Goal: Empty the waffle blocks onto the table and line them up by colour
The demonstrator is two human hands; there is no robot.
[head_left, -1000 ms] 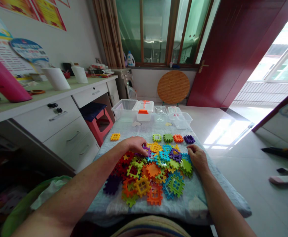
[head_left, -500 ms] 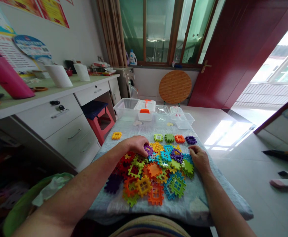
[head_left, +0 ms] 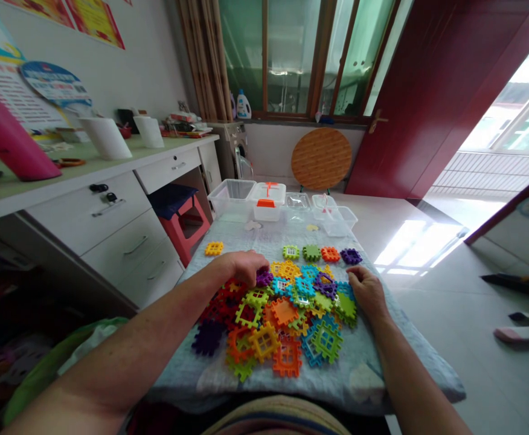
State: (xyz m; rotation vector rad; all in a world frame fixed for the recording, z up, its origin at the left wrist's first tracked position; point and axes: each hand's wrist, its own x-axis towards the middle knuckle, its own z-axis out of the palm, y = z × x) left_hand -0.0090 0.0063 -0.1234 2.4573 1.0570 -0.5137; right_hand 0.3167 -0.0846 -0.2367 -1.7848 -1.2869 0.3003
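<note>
A heap of interlocking plastic waffle blocks (head_left: pixel 273 320) in many colours lies on a pale blue quilted cloth (head_left: pixel 337 377). My left hand (head_left: pixel 244 269) is curled at the heap's upper left edge, its fingertips on a purple block (head_left: pixel 264 277). My right hand (head_left: pixel 368 293) rests on the heap's right side, fingers on a blue block (head_left: pixel 345 290), holding nothing. Beyond the heap stand a row of separate blocks, green (head_left: pixel 290 252), green (head_left: pixel 311 252), orange (head_left: pixel 330 254) and purple (head_left: pixel 351 256). A lone yellow block (head_left: pixel 214 248) lies further left.
Transparent plastic boxes (head_left: pixel 232 199) and a white box with an orange handle (head_left: pixel 266 202) line the cloth's far end. A white drawer desk (head_left: pixel 110 211) and a red stool (head_left: pixel 183 223) stand left. Tiled floor lies right of the cloth.
My left hand has shifted slightly left, and the purple block has moved left with it. My right hand stays in nearly the same place on the heap.
</note>
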